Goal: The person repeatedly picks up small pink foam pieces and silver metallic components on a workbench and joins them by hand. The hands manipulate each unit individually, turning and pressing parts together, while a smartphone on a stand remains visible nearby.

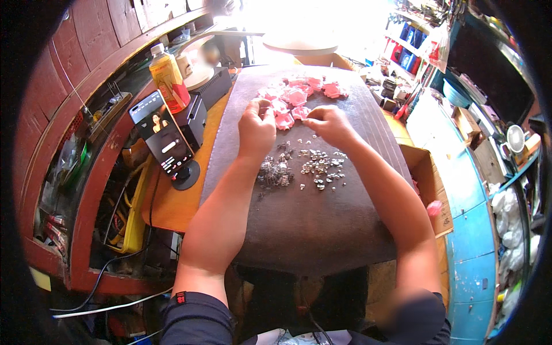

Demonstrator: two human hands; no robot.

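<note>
Pink artificial flowers point(296, 96) lie in a cluster on the far half of a dark brown tabletop point(310, 230). At the near left of that cluster is my left hand point(257, 127), its fingers curled and pinched beside the petals. My right hand point(333, 125) pinches with thumb and forefinger at the edge of a near flower point(301, 113). Whatever sits in either pinch is too small to make out. Nearer to me, between my forearms, lie a heap of thin, dark wire-like pieces point(275, 172) and a scatter of small shiny pieces point(323, 167).
On the left, a phone point(162, 132) leans on a round stand before a dark box point(192, 118) and a yellow-red bottle point(168, 77). An open cardboard box point(428, 184) borders the table's right side. Crowded shelves line both sides, and a small fan point(515, 138) stands far right.
</note>
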